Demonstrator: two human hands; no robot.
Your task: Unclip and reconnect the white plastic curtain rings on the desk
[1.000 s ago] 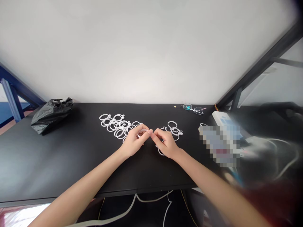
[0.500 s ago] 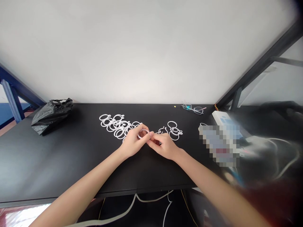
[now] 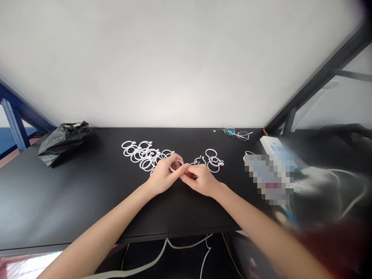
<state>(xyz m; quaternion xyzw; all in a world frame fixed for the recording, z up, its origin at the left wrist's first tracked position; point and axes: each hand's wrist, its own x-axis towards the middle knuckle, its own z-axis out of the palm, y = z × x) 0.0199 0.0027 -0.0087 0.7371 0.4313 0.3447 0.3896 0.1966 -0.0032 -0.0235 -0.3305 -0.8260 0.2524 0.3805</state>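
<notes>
A white plastic ring (image 3: pixel 175 166) is pinched between my two hands above the black tabletop. My left hand (image 3: pixel 165 173) curls around the ring's left side, thumb and fingers closed on it. Fingertips of my right hand (image 3: pixel 201 179) press together at the ring's right end, where the fingers hide its end. Left of my hands lies a pile of similar white rings (image 3: pixel 145 154), several of them overlapping and bearing small knobs. A smaller cluster of white rings (image 3: pixel 213 164) rests just beyond my right hand, and a few of these look open.
A crumpled black plastic bag (image 3: pixel 64 142) sits at the left rear. Wire-framed glasses (image 3: pixel 243 135) lie near the wall. To the right are a white box (image 3: pixel 270 144) and a blurred-out item (image 3: pixel 269 180). Cables (image 3: pixel 151 263) hang below the table's front edge.
</notes>
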